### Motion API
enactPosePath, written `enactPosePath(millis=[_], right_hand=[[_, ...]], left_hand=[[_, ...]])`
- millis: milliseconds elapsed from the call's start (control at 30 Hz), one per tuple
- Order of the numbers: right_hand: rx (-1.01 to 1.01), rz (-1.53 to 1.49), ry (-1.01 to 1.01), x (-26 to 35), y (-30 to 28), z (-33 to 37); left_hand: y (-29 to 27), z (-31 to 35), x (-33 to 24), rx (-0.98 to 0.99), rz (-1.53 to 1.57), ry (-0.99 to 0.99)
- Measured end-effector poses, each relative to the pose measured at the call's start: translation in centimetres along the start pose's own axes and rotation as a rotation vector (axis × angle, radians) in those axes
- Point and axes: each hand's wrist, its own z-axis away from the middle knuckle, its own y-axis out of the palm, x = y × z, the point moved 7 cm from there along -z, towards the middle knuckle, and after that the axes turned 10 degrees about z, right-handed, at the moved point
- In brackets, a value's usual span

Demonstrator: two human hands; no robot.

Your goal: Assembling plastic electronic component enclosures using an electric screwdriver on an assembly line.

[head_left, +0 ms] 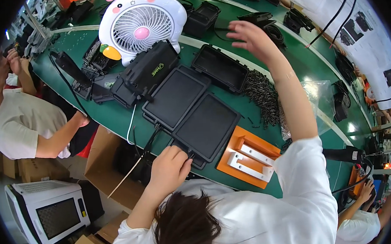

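- The near black panel (207, 128) is lying on the green bench (113, 117), long axis running lower left to upper right.
- The left hand (169, 167) is curling at its lower-left end, nearer; whether it is clamping cannot be told.
- The right hand (252, 37) is hanging well apart, fingers spread.
- The orange fixture (252, 160) is limiting rightward room.

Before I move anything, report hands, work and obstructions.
Left hand at near edge of rimmed black panel, grip unclear. Right hand raised, open, nothing visible in it. Panel beside a similar one. Orange fixture close on its right.
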Motion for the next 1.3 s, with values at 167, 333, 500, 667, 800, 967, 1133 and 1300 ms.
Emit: enactPosePath(millis=[167,333,500,667,800,967,1133,1300], right_hand=[[0.589,0.651,-0.642,9.1,14.9,16.8],[-0.311,0.419,-0.694,9.4,12.3,25.7],[-0.762,0.870,-0.324,6.3,5.6,31.0],[-0.838,0.627,-0.096,3.1,2.4,32.5],[-0.718,0.777,-0.149,5.2,2.6,31.6],[-0.908,1.032,-0.374,7.1,4.4,31.7],[-0.850,0.689,-0.222,4.2,8.5,32.6],[-0.152,-0.056,0.147,0.8,14.2,28.0]], left_hand=[[-1.1,-0.8,-1.6,-0.011,1.062,-0.029],[-2.4,-2.8,-10.9,0.290,0.807,0.726],[-6.9,-6.0,-5.3,-0.262,0.167,0.635],[-10.8,-7.5,7.7,-0.215,-0.728,-0.106],[-11.0,-9.4,9.9,-0.152,-0.612,0.081],[-11.5,-11.0,7.8,-0.101,-0.591,0.286],[-14.8,-11.1,2.2,-0.258,-0.266,0.378],[-15.7,-8.0,-3.0,-0.404,0.636,0.211]])
